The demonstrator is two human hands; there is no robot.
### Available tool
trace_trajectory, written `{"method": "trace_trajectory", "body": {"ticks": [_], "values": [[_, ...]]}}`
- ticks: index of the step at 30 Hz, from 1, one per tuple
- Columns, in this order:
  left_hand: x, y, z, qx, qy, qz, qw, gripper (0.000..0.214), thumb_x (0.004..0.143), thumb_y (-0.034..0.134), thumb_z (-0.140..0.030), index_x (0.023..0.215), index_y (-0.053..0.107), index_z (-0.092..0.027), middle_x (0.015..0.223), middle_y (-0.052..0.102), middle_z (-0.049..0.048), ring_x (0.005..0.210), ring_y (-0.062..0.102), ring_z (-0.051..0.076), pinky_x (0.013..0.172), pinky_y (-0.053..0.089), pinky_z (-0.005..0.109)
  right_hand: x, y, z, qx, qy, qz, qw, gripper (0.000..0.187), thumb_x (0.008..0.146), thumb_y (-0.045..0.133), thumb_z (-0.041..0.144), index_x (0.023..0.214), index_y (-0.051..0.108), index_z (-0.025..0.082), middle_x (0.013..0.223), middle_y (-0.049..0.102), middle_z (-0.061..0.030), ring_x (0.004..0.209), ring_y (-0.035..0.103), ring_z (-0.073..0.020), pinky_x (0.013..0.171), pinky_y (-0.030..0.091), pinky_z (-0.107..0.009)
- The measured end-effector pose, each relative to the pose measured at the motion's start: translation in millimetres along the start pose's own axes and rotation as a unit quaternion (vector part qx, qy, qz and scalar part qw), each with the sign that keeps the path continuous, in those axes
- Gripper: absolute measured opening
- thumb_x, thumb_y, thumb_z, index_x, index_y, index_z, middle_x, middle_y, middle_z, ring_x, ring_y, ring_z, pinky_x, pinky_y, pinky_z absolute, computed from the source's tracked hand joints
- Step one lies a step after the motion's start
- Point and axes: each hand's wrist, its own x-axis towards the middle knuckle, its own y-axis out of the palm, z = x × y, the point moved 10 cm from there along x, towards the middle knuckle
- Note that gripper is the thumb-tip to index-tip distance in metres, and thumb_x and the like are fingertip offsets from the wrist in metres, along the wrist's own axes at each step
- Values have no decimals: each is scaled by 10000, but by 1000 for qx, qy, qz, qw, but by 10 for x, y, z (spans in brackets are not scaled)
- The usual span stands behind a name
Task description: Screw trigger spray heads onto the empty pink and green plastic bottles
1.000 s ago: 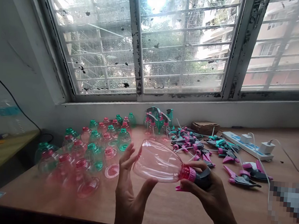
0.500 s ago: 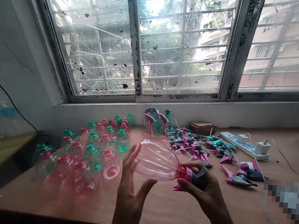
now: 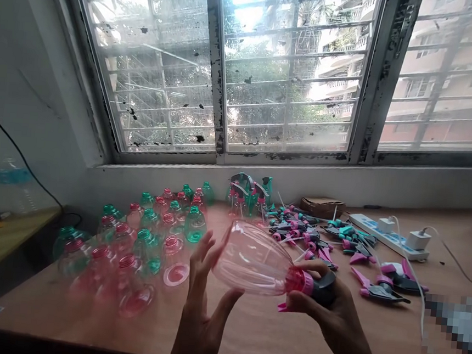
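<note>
1. Pink bottle (image 3: 253, 261), one: clear, on its side above the table (image 3: 263, 339), near middle, between my hands, neck to the right.
2. Dark spray head (image 3: 323, 289) with pink collar (image 3: 307, 285), one: at that neck, partly hidden by my fingers.
3. Right hand (image 3: 332, 309), one: closed around the spray head; wrist cut off.
4. Left hand (image 3: 205, 317), one: fingers and thumb spread wide about the base; whether it grips, I cannot tell.
5. Open green bottles (image 3: 194, 229), about nine, and open pink bottles (image 3: 176, 262), about thirteen: upright, left; overlapping, so counts are uncertain.
6. Bottles with heads fitted (image 3: 239, 206), at least four: far middle, crowded together.
7. Loose spray heads (image 3: 309, 237): far right of middle, too tangled to count; two larger ones (image 3: 381, 289) lie nearer.
8. Power strip (image 3: 374, 233), one, with two white plugs (image 3: 418, 241): right.
9. Brown box (image 3: 323, 208), one: far, behind the pile.
10. Pixelated patch (image 3: 460, 329), one: near right, contents unreadable.
</note>
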Motion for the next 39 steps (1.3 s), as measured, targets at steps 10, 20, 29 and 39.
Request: {"method": "trace_trajectory", "body": {"ticks": [10, 20, 29, 39], "values": [[36, 5, 109, -15, -45, -8, 999, 595, 920, 714, -475, 1462, 514, -333, 1654, 366, 85, 1559, 281, 368, 1259, 256, 583, -9, 0, 166, -131, -88, -22, 987, 339, 687, 956, 263, 982, 791, 239, 818, 776, 2, 666, 671, -166, 611, 625, -223], [-11, 13, 104, -44, -21, 25, 999, 932, 697, 876, -589, 1508, 471, -374, 1651, 385, 82, 1564, 249, 423, 1269, 241, 601, -11, 95, 13, -15, -18, 24, 999, 316, 715, 953, 279, 982, 786, 253, 799, 770, 16, 616, 685, -142, 595, 665, -229], [-11, 33, 43, 20, -40, 14, 999, 559, 943, 698, -402, 1464, 500, -451, 1717, 229, -6, 1611, 109, 339, 1279, 190, 590, 19, 22, -9, 38, 26, -17, 999, 340, 702, 964, 374, 962, 782, 250, 695, 739, 45, 562, 689, -124, 555, 660, -212], [56, -53, 114, 71, -23, 2, 997, 513, 957, 676, -434, 1446, 522, -434, 1686, 305, 17, 1589, 213, 337, 1268, 225, 590, 19, 32, -33, 27, 20, -2, 999, 361, 701, 967, 337, 991, 771, 248, 725, 750, 30, 589, 673, -131, 595, 679, -257]]}}
